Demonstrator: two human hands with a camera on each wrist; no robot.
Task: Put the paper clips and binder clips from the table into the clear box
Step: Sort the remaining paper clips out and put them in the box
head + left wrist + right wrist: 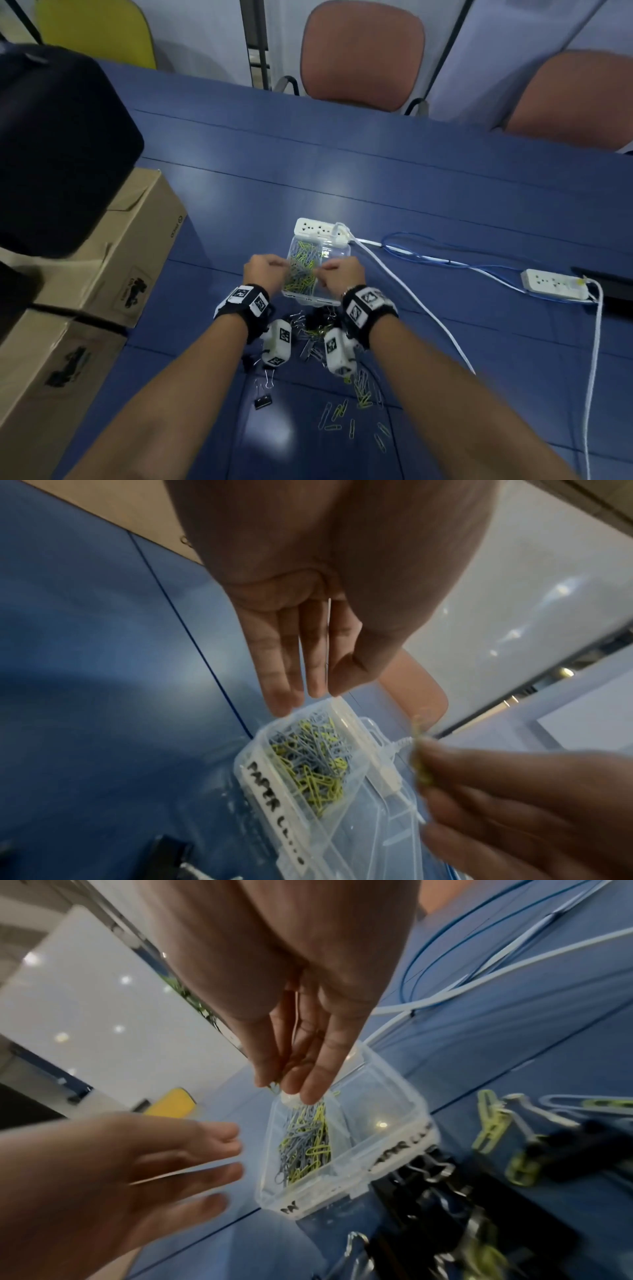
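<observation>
The clear box (338, 259) stands on the blue table, and its left compartment holds yellow-green and grey paper clips (301, 270). My left hand (301, 693) hovers over that compartment's left rim with straight fingers and holds nothing. My right hand (286, 1089) hangs above the same compartment (304, 1145), with its fingertips pinching yellow-green paper clips (422, 764). A pile of black binder clips (313, 322) lies just in front of the box, between my wrists. Loose paper clips (363, 394) and one black binder clip (263, 402) lie nearer to me.
A white power strip (320, 230) touches the box's far side. White and blue cables (411, 301) run right to a second strip (555, 282). Cardboard boxes (130, 260) and a black object (58, 147) fill the left. Chairs (363, 54) stand beyond the table.
</observation>
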